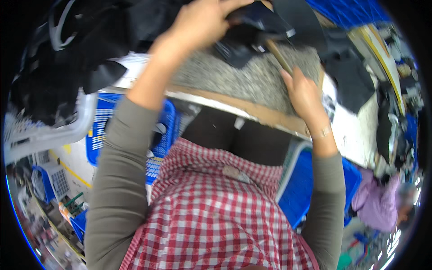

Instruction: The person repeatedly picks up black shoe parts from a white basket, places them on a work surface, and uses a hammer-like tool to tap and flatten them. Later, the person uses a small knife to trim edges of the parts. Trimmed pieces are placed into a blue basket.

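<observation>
L hand [202,22] fingers grip black piece [245,38]; R hand [303,92] fingers clasp tool handle [279,56], slanting up-left.

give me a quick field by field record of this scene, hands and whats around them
left hand: raised over the table, gripping a dark piece of material
right hand: closed on a thin wooden stick that reaches toward the dark piece
table: grey speckled top with a pale edge
clothing: grey sleeves, red checked apron
left of table: pile of black pieces, white basket, blue crate
right side: another person in a purple top
</observation>
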`<state>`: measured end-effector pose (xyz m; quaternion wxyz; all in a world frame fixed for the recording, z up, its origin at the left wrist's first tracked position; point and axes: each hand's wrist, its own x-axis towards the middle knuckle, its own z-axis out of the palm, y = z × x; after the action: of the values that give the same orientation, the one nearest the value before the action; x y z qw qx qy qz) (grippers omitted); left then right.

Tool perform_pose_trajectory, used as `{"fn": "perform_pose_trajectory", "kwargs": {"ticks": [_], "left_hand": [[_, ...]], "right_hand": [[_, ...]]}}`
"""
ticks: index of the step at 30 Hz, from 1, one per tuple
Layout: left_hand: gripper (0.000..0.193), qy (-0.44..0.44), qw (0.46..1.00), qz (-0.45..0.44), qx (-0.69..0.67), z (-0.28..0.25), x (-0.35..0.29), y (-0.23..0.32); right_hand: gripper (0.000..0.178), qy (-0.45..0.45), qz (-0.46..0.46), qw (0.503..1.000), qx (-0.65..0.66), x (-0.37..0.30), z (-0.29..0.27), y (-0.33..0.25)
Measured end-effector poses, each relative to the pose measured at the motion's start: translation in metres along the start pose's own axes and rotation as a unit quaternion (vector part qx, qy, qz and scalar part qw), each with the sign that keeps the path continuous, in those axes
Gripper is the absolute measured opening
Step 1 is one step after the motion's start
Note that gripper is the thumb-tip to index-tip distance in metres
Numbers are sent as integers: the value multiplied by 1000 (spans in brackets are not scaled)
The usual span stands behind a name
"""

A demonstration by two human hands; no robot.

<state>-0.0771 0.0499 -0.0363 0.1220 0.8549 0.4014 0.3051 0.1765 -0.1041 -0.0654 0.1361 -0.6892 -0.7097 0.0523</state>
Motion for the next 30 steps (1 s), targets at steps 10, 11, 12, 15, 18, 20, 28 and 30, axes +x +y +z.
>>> {"fn": "perform_pose_trajectory", "kwargs": {"ticks": [10,11,12,15,18,20,28,30], "left_hand": [[55,220,972,3,88,-53,-2,26],[34,282,947,89,127,-80,18,37],[18,355,905,168,163,-103,40,51],[11,295,865,281,294,-114,78,114],[13,100,897,282,327,-59,78,144],[55,-153,937,241,201,-25,62,127],[74,-53,977,166,120,6,-25,19],[57,-14,944,167,284,10,-10,32]], "right_hand": [[42,-56,58,968,236,-84,-51,-40],[42,-47,61,967,243,-99,-71,-43],[42,-36,71,965,249,-111,-89,-47],[38,115,47,959,255,-126,-121,-55],[33,147,39,967,203,-114,-115,-51],[35,99,78,980,155,-100,-91,-41],[50,-40,133,987,85,-107,-2,-15],[47,-4,109,992,69,-109,5,-14]]}}
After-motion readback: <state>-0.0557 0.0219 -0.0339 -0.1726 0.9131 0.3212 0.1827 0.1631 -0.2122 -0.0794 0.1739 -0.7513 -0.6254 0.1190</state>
